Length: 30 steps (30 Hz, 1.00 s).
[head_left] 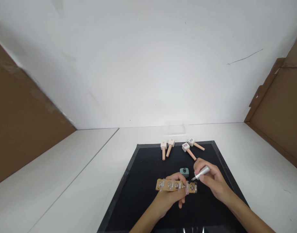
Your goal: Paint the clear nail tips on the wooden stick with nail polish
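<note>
My left hand (171,194) is closed on a tan strip (165,185) that carries several clear false nails. It holds the strip level above a black mat (138,194). My right hand (211,179) is pinched on a silver brush handle (203,172), whose tip points down at the right end of the strip. A small teal polish bottle (184,171) stands open on the mat just behind the strip, between my two hands.
Several pink polish bottles with white caps lie on the mat's far edge, two (166,148) on the left and two (190,146) on the right. The mat rests on a white table (66,181). Brown cardboard panels (279,110) stand at both sides.
</note>
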Available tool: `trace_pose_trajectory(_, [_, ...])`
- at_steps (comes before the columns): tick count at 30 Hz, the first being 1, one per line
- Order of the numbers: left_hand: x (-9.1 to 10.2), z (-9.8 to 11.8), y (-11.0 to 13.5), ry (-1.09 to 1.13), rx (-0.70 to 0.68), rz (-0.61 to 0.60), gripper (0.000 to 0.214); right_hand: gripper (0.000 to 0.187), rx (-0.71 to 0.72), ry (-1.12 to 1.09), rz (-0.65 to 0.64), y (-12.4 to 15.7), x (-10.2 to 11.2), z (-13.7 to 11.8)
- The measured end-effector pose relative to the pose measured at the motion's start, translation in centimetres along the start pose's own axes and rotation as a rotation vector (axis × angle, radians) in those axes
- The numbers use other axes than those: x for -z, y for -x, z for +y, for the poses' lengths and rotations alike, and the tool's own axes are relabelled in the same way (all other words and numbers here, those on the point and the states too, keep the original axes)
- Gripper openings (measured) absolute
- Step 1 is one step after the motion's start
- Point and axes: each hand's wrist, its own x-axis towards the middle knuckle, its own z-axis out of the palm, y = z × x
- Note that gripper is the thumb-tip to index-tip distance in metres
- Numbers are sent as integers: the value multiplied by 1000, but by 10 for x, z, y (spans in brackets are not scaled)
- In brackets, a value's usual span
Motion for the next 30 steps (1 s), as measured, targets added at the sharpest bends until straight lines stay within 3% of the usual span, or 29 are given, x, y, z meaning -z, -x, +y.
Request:
trace_pose_trajectory(4, [-1,0,0,11,0,2,39,28,-22,-57,-73,1,1,0])
trace_pose_trajectory(11, [-4,10,3,-8,33,18,34,24,13,114,-207,-3,-4,-14])
trace_pose_trajectory(18, [-4,9,2,-27,47,12,37,16,24,165,-150,-2,-4,-11])
trace_pose_trajectory(30, [4,-7,-1,8,-10,-16,42,24,12,81,-22,-2,0,-1])
